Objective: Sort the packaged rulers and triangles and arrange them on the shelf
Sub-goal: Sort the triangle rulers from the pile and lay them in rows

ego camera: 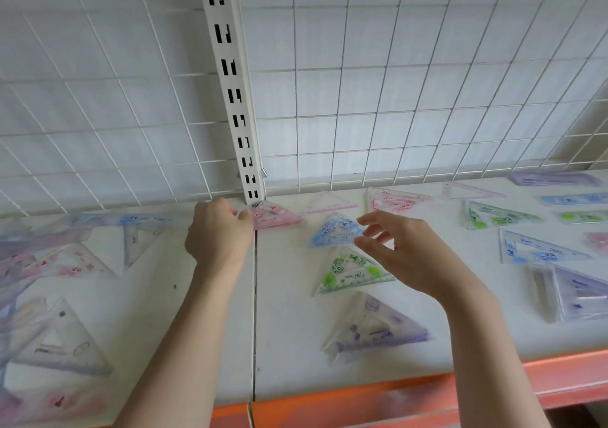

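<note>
White wire grid backs a shelf strewn with packaged triangles, where the left hand pinches a pink triangle at the back and the right hand hovers open-fingered over a blue triangle, best gripped by its edge.
</note>
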Demonstrator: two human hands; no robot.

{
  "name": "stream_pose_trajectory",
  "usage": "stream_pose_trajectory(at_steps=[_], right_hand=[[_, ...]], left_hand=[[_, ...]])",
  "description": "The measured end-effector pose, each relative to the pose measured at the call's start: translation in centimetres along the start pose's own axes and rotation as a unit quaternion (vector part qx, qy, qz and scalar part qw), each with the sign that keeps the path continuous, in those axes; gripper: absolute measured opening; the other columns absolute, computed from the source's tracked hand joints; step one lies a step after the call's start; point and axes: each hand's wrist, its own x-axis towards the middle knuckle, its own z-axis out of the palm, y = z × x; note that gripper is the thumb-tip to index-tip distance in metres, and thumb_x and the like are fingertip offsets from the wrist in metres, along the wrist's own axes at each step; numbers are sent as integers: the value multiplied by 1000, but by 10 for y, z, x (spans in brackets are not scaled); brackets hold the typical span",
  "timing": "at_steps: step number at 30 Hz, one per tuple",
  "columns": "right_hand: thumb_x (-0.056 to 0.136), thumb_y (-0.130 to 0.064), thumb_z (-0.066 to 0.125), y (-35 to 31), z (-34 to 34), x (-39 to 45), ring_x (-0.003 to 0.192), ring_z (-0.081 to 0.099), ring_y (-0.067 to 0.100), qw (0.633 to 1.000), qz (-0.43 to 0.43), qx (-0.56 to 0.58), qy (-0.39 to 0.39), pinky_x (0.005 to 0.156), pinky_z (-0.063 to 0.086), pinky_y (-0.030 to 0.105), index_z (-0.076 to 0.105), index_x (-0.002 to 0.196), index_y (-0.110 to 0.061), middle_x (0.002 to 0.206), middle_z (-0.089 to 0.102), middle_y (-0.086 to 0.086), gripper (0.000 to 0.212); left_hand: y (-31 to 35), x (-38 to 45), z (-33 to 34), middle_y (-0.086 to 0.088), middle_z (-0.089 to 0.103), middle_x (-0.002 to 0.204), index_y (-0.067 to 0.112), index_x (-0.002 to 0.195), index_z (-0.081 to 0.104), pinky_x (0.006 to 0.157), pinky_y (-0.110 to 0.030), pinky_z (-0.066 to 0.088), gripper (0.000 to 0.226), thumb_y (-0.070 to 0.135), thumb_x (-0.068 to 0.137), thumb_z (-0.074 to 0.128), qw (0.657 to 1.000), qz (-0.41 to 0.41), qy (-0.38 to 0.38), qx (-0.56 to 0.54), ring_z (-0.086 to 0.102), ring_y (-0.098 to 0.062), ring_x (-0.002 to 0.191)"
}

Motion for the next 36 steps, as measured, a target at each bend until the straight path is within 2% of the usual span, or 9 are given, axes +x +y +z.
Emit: stream_pose_trajectory(at_steps=[4, 7, 13, 18, 29, 36], right_hand=[[90, -38, 57, -17, 14, -1, 93, 59, 5, 1000, -4, 0, 1, 80, 46, 22, 58, 120, -27, 100, 63, -12, 32], [89, -36, 58, -37, 28, 2, 91, 60, 5, 1000, -22, 7, 1, 80, 46, 21, 59, 118, -25, 99, 63, -12, 31], [89, -34, 59, -79, 59, 4, 92, 61, 5, 997, -73, 10, -23, 77, 45, 18, 61, 115, -24, 100, 64, -10, 28], [89, -33, 59, -99, 80, 1, 92, 60, 5, 991, -113, 3, -68, 72, 42, 11, 61, 117, -24, 102, 64, -10, 29], [90, -32, 59, -120, 105, -10, 98, 57, 10, 973, -186, 3, -136, 84, 43, 22, 60, 119, -22, 111, 61, -5, 31], [90, -32, 59, -135, 118, -21, 101, 57, 11, 965, -209, 6, -157, 82, 41, 20, 59, 120, -21, 113, 61, -5, 33]], left_hand=[[-11, -1, -22, -10, 57, 114, 13, 106, 63, 74, -32, 38, 24, 30, 90, 56, 996, 85, -3, 41, 55, -33, 104], [-28, -2, -35, -7, 62, 113, 13, 107, 64, 85, -37, 43, 26, 31, 89, 57, 983, 170, -25, 68, 52, -31, 106], [-64, -16, -55, -3, 60, 114, 16, 112, 61, 90, -37, 37, 28, 34, 90, 56, 969, 225, -55, 82, 48, -27, 111], [-90, -30, -67, -1, 60, 114, 16, 112, 61, 91, -36, 37, 29, 34, 90, 57, 978, 185, -57, 78, 49, -26, 112], [-132, -67, -107, -4, 60, 113, 13, 111, 63, 95, -40, 40, 32, 31, 85, 63, 991, 79, -36, 101, 50, -27, 111], [-165, -75, -141, -6, 60, 121, 13, 118, 62, 96, -42, 42, 44, 22, 77, 73, 990, 24, -77, 118, 52, -27, 114]])
